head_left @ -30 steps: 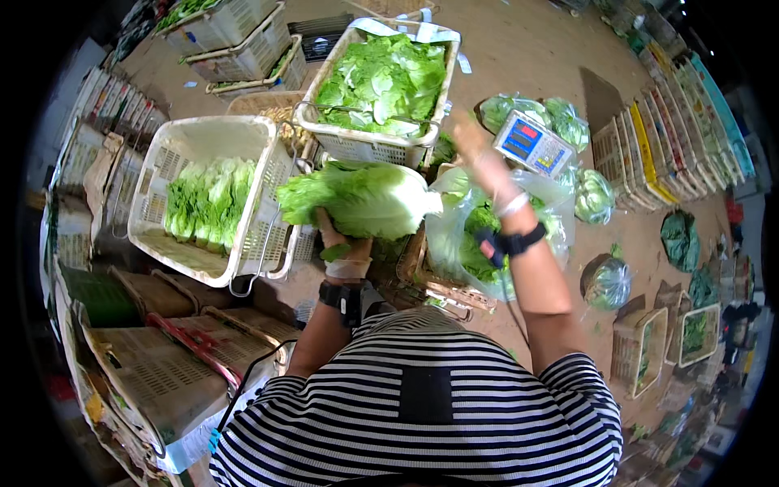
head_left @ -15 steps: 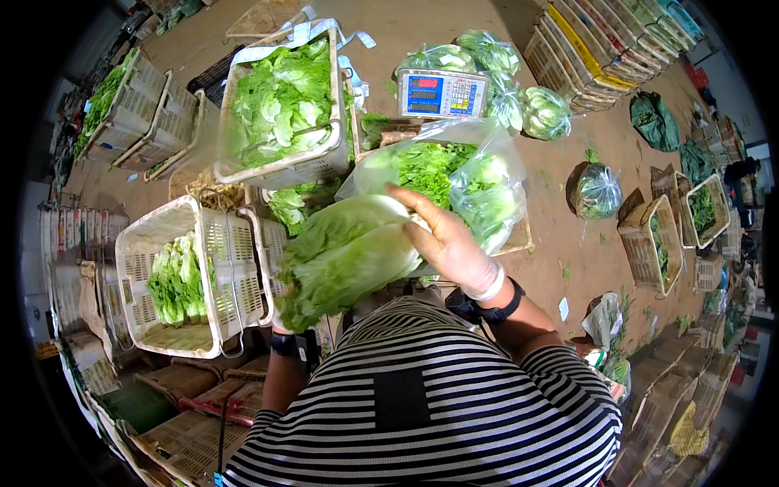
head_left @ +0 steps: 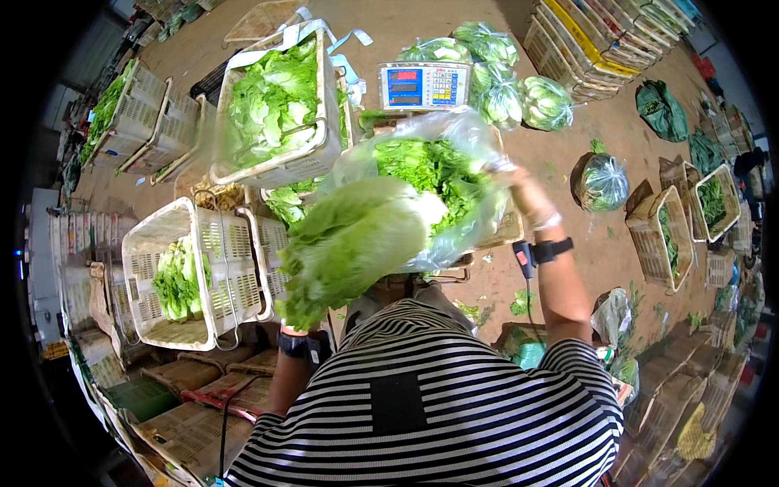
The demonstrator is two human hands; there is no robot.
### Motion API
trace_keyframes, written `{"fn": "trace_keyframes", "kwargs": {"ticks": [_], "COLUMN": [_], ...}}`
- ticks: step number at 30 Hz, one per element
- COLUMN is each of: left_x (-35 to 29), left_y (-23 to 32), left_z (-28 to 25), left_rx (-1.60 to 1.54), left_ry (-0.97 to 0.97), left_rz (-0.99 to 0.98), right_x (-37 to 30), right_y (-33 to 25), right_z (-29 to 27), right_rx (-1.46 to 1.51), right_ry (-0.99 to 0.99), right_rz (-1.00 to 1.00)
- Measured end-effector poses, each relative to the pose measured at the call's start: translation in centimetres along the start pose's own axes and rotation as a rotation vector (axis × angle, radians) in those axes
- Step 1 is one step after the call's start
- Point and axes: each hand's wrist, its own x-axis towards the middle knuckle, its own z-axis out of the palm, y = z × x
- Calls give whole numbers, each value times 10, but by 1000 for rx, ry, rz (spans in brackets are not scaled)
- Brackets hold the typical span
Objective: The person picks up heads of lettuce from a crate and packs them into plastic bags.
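Lettuce head [head_left: 365,227]: slants over the near-left side of the clear bag [head_left: 450,247], base toward the greens [head_left: 430,158] inside, likely propped from below.
Left grip [head_left: 293,330]: mostly hidden beneath the leaves; whether it clamps them doesn't show.
Right grip [head_left: 523,191]: blurred at the bag's right edge, perhaps spreading it; finger closure unclear.
Scale [head_left: 424,85]: beyond the bag, display facing the person, presumably for reading.

Bright centre, black rim

Light falls strongest mid-view, glinting off the clear bag [head_left: 445,124]. The right hand [head_left: 526,191] smears with motion; the lettuce [head_left: 361,230] is softly blurred. Crates [head_left: 661,394] toward the edges bend, dimming into black corners.
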Motion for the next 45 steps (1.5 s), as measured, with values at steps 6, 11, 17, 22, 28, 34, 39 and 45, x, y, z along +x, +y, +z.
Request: {"fn": "trace_keyframes", "kwargs": {"ticks": [6, 11, 17, 22, 28, 34, 39, 45], "left_x": [86, 198, 323, 348, 259, 298, 368, 345], "left_y": [-9, -79, -162, -164, -163, -177, -179, -165], "left_z": [150, 163, 125, 144, 207, 222, 178, 194], "left_rx": [65, 29, 705, 1292, 1463, 2433, 2428, 2206], "left_ry": [-197, -221, -69, 54, -291, -843, -872, -858], "left_rz": [-172, -422, -123, -14, 828, 477, 412, 399], "right_x": [-51, -58, -59, -71, -75, -66, -86, -98], "right_y": [-30, -45, -52, -22, -37, -51, -36, -27], "right_z": [-62, -55, -22, -33, -36, -18, 1, 7], "right_rx": [654, 602, 543, 622, 659, 409, 212, 111], "right_ry": [-113, -45, -114, 88, 130, 34, 7, 152], "right_rz": [-318, -278, -395, -286, -331, -298, -196, -129]}}
